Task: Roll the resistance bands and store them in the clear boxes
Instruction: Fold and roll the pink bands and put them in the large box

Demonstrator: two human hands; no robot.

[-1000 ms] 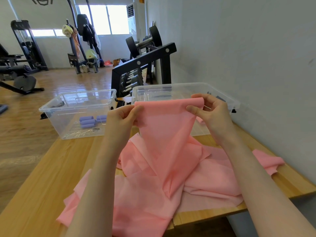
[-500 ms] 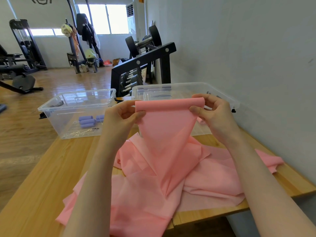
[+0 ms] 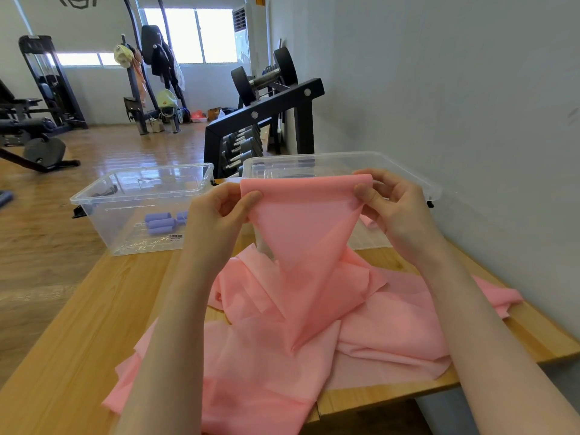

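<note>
A long pink resistance band (image 3: 301,233) hangs from my two hands above the wooden table (image 3: 72,324). My left hand (image 3: 219,211) pinches its top left corner and my right hand (image 3: 395,208) pinches the top right corner, keeping the upper edge taut and level. More pink band (image 3: 386,328) lies crumpled on the table beneath. Two clear boxes stand at the far edge: the left box (image 3: 94,196) holds rolled purple bands (image 3: 161,222), and the right box (image 3: 405,167) sits behind my hands, a bit of pink showing through its wall.
A grey wall (image 3: 455,105) runs along the table's right side. A black dumbbell rack (image 3: 266,120) stands behind the boxes. Gym machines (image 3: 37,98) and a coat stand (image 3: 150,80) are across the wooden floor to the left.
The band's top edge has been pulled straighter and flatter between my hands. Both hands stay at about the same height in front of the right box.
</note>
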